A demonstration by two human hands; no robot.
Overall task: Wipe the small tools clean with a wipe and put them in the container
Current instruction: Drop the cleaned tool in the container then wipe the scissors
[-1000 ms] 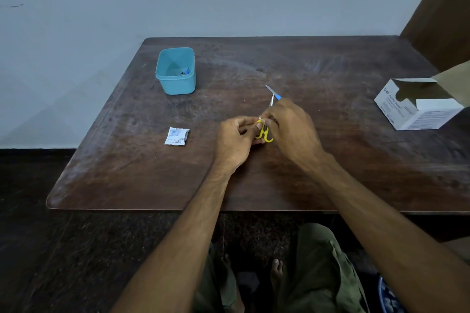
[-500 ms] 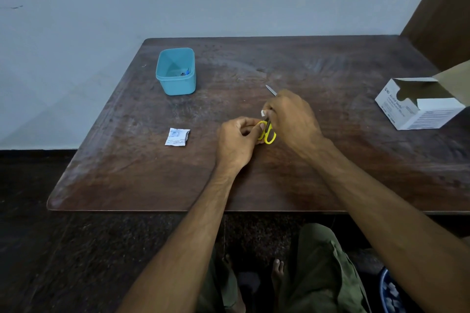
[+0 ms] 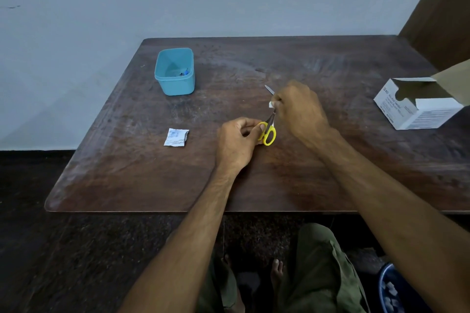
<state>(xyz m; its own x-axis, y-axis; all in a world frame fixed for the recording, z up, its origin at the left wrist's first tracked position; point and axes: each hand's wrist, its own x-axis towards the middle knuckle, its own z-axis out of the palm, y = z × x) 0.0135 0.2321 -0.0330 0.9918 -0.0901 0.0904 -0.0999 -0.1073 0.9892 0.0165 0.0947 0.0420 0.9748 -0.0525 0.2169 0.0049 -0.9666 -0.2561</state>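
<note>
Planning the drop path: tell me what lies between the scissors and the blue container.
Head view: only bare wooden table lies between scissors and blue container.

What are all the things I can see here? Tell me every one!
table: one, dark brown wood, fills the middle of the view
container: one, teal, far left of the table, small items inside
torn wipe packet: one, white, on the table, left of the hands
scissors: one, yellow handles, metal blades, held above the table centre
wipe: one, white, pinched around the blades
box: one, white, open flap, right edge of the table
bin: one, blue, on the floor at bottom right
left hand: one, grips the yellow handles
right hand: one, pinches the wipe on the blades
</note>
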